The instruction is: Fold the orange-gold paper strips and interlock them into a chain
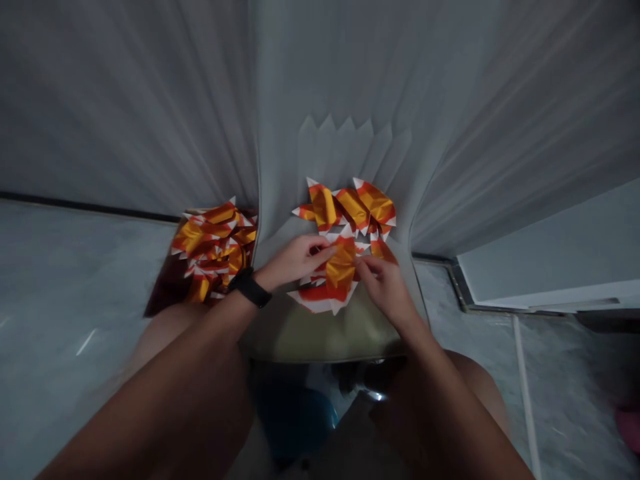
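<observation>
A gold, red and white paper piece (pixel 341 263) is held between my two hands over a grey-green chair seat. My left hand (pixel 305 257) pinches its left edge, and a black band is on that wrist. On its right edge, the fingers of my right hand (pixel 383 280) are closed. Several folded gold and red paper pieces (pixel 354 208) lie on the seat just beyond my hands. Another red and white sheet (pixel 320 299) lies under the held piece, nearer to me.
At the left, a pile of similar folded papers (pixel 215 243) rests on a dark red surface (pixel 163 290). The tall chair back (pixel 350 67) rises ahead, with grey curtains on both sides. A blue object (pixel 305 420) shows below the seat, and a pink one (pixel 629 421) at the far right.
</observation>
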The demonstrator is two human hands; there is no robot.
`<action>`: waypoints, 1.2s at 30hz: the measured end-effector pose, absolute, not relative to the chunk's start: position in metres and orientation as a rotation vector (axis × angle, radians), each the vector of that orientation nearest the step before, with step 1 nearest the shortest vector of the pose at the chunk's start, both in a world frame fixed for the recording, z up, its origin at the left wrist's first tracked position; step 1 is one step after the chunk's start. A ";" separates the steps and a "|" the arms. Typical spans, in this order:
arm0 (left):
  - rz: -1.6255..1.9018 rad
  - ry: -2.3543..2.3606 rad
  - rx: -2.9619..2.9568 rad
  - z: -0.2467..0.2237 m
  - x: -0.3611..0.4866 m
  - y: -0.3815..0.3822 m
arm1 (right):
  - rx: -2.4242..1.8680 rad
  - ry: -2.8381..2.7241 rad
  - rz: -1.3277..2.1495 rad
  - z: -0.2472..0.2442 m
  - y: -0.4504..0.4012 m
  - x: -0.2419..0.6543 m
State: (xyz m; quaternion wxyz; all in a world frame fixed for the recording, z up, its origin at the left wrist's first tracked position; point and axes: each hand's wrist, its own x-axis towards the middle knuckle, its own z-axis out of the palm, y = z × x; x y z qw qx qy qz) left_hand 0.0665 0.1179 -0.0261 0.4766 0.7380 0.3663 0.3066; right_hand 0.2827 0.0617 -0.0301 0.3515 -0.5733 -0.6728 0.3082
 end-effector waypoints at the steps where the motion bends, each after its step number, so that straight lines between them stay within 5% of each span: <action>1: 0.748 0.884 1.808 -0.025 0.067 0.119 | -1.478 -1.718 0.827 -0.028 0.063 0.283; 17: 0.964 1.153 1.727 -0.023 0.075 0.110 | -1.502 -1.663 0.893 -0.029 0.051 0.275; 36: 0.704 0.965 1.564 -0.033 0.072 0.097 | -1.547 -1.776 0.762 -0.024 0.061 0.284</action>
